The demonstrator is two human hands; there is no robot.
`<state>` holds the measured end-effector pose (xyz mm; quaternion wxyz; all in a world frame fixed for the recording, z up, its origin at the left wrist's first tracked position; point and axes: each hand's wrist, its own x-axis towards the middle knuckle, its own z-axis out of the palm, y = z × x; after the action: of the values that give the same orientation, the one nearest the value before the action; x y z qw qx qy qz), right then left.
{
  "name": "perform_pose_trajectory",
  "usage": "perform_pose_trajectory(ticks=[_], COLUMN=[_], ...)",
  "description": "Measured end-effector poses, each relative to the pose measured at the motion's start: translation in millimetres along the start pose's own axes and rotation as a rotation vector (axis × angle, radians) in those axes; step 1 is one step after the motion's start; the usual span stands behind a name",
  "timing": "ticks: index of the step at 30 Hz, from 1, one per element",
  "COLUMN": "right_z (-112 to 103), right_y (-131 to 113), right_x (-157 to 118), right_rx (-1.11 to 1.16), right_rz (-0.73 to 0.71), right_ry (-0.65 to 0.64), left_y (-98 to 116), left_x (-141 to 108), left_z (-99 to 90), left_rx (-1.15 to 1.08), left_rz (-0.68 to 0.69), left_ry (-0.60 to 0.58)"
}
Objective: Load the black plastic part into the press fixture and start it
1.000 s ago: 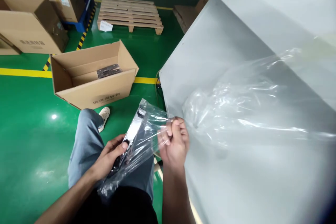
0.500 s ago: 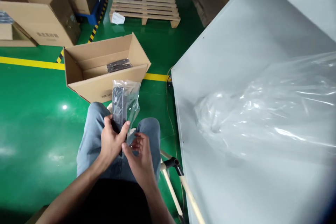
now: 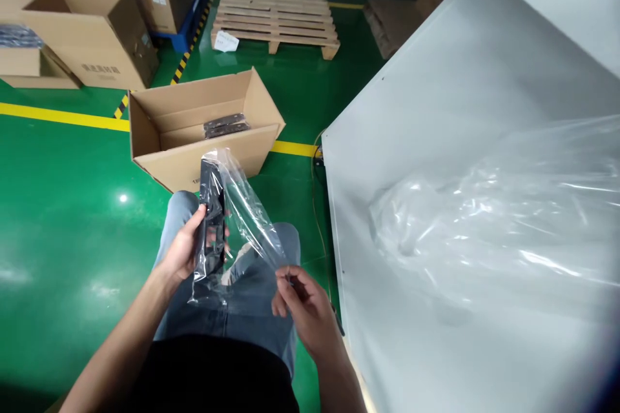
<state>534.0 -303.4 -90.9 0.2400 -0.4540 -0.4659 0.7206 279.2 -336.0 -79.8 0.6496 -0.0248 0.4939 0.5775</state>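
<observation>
My left hand (image 3: 186, 246) is closed around a long dark part (image 3: 212, 206) that stands nearly upright above my lap, inside a clear plastic bag (image 3: 249, 206). Fingertips of that hand show at the part's right side. My right hand (image 3: 303, 303) pinches the loose edge of the bag, stretched out down and to the right of the part. Just beyond the bag stands an open cardboard box (image 3: 227, 153), with similar dark wrapped parts (image 3: 225, 125) lying inside.
A grey-white surface (image 3: 465, 348) fills the right side, with clear plastic bags (image 3: 455, 206) on it. A wooden pallet (image 3: 276, 16) lies on the green floor ahead. More cardboard boxes (image 3: 97, 45) are at the back left, some near a blue pallet (image 3: 183, 39).
My right hand has moved right and pulled the bag's loose side outward. My left hand has shifted left along the part, which has turned in it. The view has shifted slightly.
</observation>
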Motion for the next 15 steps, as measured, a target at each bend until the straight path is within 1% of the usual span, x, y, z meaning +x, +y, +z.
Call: perform_pose_trajectory(ticks=[2, 3, 5, 7, 8, 10, 11, 13, 15], right_z=[-9, -15, -27, -36, -36, -29, -21, -1, 17], right_y=[4, 5, 4, -5, -13, -32, -42, -59, -69], right_x=[-1, -1, 1, 4, 6, 10, 12, 18, 25], right_rx=[-0.048, -0.089, -0.183, -0.254, -0.28, -0.334, -0.367, -0.449, -0.556], right_rz=[-0.013, -0.037, -0.13, -0.239, -0.284, -0.348, -0.367, -0.392, -0.426], right_ry=[-0.02, -0.025, -0.024, -0.039, -0.043, -0.012, 0.04, 0.196, 0.363], left_y=[-2, -4, -10, -18, -23, -33, -38, -45, -49], left_x=[-1, -3, -6, -9, -11, -14, -15, -17, -20], left_z=[4.2, 6.5, 10.6, 13.0, 13.8, 15.2, 16.1, 18.5, 20.3], left_rx=[-0.036, -0.039, -0.018, 0.041, 0.081, 0.174, 0.231, 0.374, 0.534], left_rz=[0.003, 0.014, 0.015, -0.019, -0.03, -0.009, 0.021, 0.105, 0.194], left_ry=[-0.021, -0.007, 0.051, 0.104, 0.118, 0.126, 0.126, 0.121, 0.093])
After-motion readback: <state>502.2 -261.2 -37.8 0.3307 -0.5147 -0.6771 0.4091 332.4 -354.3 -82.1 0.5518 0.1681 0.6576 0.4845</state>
